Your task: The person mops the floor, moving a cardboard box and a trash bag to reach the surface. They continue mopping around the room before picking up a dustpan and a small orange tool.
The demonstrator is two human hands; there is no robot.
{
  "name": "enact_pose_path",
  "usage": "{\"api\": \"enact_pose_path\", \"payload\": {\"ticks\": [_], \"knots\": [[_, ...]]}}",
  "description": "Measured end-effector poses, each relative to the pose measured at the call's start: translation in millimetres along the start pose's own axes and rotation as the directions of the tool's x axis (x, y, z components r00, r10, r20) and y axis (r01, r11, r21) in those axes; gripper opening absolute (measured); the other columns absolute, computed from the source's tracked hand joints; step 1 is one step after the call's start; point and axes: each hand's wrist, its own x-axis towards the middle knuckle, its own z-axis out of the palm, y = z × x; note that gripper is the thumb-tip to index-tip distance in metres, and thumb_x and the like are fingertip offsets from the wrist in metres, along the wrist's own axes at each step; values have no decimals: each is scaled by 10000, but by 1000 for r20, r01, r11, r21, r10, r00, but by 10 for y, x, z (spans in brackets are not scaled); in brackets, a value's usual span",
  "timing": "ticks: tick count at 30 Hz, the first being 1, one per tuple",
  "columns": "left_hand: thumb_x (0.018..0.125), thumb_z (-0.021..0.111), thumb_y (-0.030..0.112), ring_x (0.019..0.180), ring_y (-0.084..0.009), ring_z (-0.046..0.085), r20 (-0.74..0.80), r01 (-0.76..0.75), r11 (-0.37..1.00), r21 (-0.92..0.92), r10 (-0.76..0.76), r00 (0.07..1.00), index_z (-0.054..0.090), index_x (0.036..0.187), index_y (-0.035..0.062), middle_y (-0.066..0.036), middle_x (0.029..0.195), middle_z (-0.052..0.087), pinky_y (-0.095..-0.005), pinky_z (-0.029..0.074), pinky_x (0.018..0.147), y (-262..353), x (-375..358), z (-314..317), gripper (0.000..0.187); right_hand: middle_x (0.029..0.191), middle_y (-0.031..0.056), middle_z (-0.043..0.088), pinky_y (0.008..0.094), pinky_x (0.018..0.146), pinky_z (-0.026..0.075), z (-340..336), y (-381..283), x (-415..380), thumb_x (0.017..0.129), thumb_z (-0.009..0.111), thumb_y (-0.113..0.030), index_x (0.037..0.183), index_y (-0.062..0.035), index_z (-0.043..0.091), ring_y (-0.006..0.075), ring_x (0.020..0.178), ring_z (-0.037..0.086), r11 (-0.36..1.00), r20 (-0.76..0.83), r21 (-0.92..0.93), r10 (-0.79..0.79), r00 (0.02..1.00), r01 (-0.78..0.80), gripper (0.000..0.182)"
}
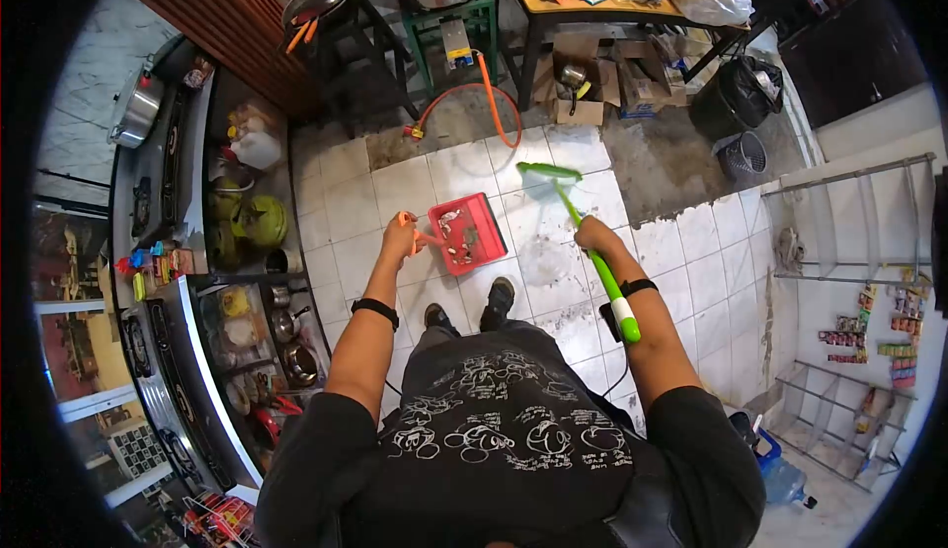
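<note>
My left hand point(400, 236) is closed round the orange handle of a red dustpan point(494, 225). Inside the pan lie scraps of paper and other debris. The dustpan is at or just above the white tiled floor, in front of my shoes. My right hand point(598, 236) grips the green shaft of a broom point(605, 286), whose white-banded end points back along my forearm. At the far end, the green broom head point(549, 170) is over the tiles, to the right of and beyond the dustpan, apart from it.
A gas hose point(491, 104) loops on the floor ahead, below a green stand. Cardboard boxes point(578, 79) sit under a wooden table point(543, 3). A black bin point(731, 104) and a small basket point(743, 156) stand right. Shelves with pots point(299, 360) line the left; wire racks point(849, 276), the right.
</note>
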Motion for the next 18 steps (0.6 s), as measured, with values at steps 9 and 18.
{"api": "enact_pose_path", "payload": {"ticks": [9, 18], "knots": [[873, 438, 133, 507, -191, 573, 34, -101, 991, 86, 98, 995, 512, 945, 55, -104, 777, 558, -304, 494, 392, 15, 442, 298, 129, 558, 114, 556, 363, 406, 418, -103, 255, -852, 789, 592, -85, 856, 64, 593, 202, 433, 525, 999, 208, -36, 26, 978, -19, 164], [903, 457, 226, 502, -173, 568, 109, -217, 933, 289, 193, 975, 515, 946, 72, -70, 726, 538, -299, 475, 397, -72, 943, 676, 170, 539, 71, 500, 355, 369, 411, -416, 939, -749, 794, 600, -51, 876, 53, 562, 182, 416, 490, 941, 5, 325, 100, 995, -96, 137]]}}
